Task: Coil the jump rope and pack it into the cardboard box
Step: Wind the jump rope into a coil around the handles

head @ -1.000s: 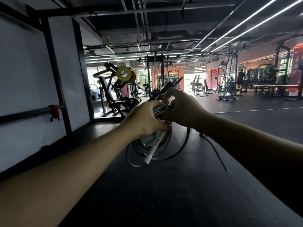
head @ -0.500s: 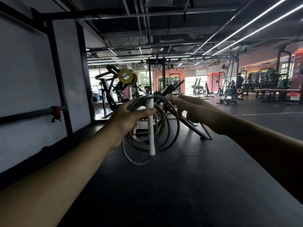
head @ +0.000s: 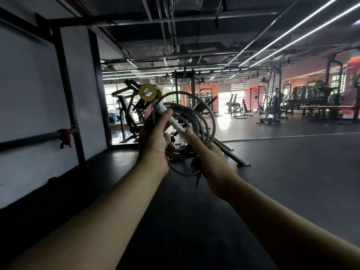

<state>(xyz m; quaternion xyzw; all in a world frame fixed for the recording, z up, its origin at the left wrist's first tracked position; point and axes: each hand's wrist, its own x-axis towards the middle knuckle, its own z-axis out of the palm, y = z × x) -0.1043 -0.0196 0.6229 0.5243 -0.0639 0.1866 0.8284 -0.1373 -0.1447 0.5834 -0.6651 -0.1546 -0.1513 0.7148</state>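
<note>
Black rubber gym floor (head: pixel 272 172) below, no cardboard box in view. Grey cord jump rope coil (head: pixel 191 121) is held mid-air in front of you. Left hand (head: pixel 153 145) grips loops plus white plastic handle (head: pixel 171 118); right hand (head: pixel 210 162) holds the coil's lower edge, fingers curled. Keep loops pinned; tuck in the dangling end.

Dim foreground, arms and floor (head: pixel 194 240) in shadow. Backlit: daylight from far windows (head: pixel 224 100) blows out and glares off the floor there. Ceiling light strips (head: pixel 292 34) bright at right. Wide-angle bending at edges. Distant machines soft, hands fairly sharp.
</note>
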